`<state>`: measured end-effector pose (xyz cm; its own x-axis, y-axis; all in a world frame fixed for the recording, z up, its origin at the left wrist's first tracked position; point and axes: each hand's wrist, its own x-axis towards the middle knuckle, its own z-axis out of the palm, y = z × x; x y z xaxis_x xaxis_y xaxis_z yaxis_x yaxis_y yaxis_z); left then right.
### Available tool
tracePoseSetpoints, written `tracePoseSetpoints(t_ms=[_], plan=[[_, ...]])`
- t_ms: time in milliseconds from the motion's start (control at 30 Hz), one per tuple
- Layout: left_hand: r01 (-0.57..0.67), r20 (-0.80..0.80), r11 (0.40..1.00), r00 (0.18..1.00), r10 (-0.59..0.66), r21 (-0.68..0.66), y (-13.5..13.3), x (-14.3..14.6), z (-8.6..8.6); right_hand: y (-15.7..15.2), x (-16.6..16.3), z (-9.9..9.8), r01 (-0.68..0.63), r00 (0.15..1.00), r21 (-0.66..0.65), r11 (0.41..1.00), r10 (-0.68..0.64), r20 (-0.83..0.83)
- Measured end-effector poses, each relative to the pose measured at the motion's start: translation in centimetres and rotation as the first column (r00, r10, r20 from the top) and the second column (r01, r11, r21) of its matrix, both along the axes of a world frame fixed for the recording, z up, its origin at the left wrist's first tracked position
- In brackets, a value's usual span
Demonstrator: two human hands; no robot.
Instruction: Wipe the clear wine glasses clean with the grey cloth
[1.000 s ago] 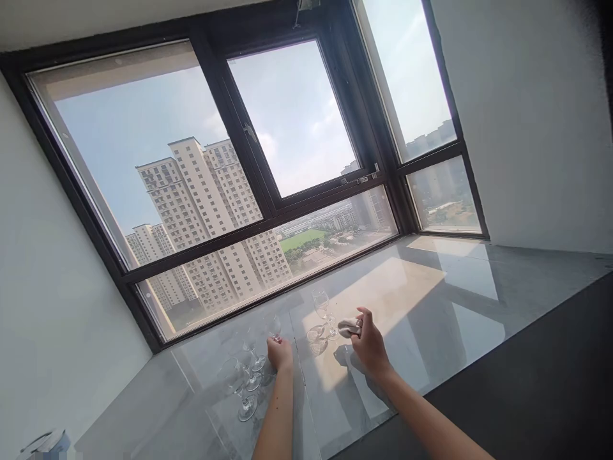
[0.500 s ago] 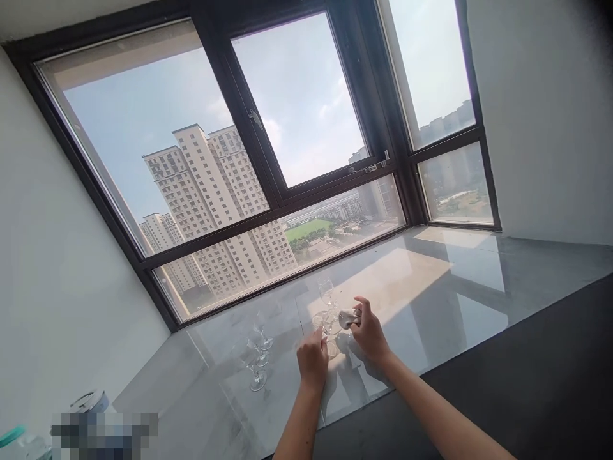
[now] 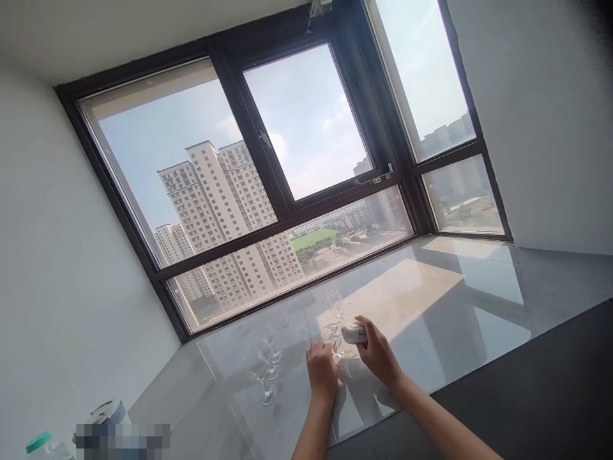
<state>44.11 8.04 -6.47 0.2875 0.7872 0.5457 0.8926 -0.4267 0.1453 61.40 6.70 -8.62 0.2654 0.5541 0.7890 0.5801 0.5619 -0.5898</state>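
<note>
My right hand (image 3: 380,354) is closed around a small, rounded grey-white bundle (image 3: 353,334) that looks like a folded cloth. Just left of it, my left hand (image 3: 322,370) has its fingers curled in over the sill; what they hold, if anything, is hidden. Clear glass shapes show faintly between the two hands, too blurred to separate. Beyond them a clear stemmed glass (image 3: 334,303) stands upright. Several more stemmed glasses stand in a row to the left, the nearest glass (image 3: 268,391) showing its round foot.
The glossy grey stone sill (image 3: 230,377) runs below a dark-framed window (image 3: 282,217), with a bright sunlit patch at right. A bottle with a green cap (image 3: 38,442) and a white-and-blue container (image 3: 109,412) are at the lower left. The sill drops to a dark front (image 3: 527,402).
The camera view has shifted, so the scene sits lower and further right. The grey-white bundle has turned slightly in my right hand. Both hands stay close together.
</note>
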Motion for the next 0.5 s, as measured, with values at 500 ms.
tracePoseSetpoints(t_ms=[500], plan=[[0.270, 0.228, 0.936, 0.949, -0.219, -0.225, 1.1, 0.2, -0.2, 0.4, 0.0, 0.3, -0.313, 0.932, -0.101, 0.944, 0.285, -0.222]])
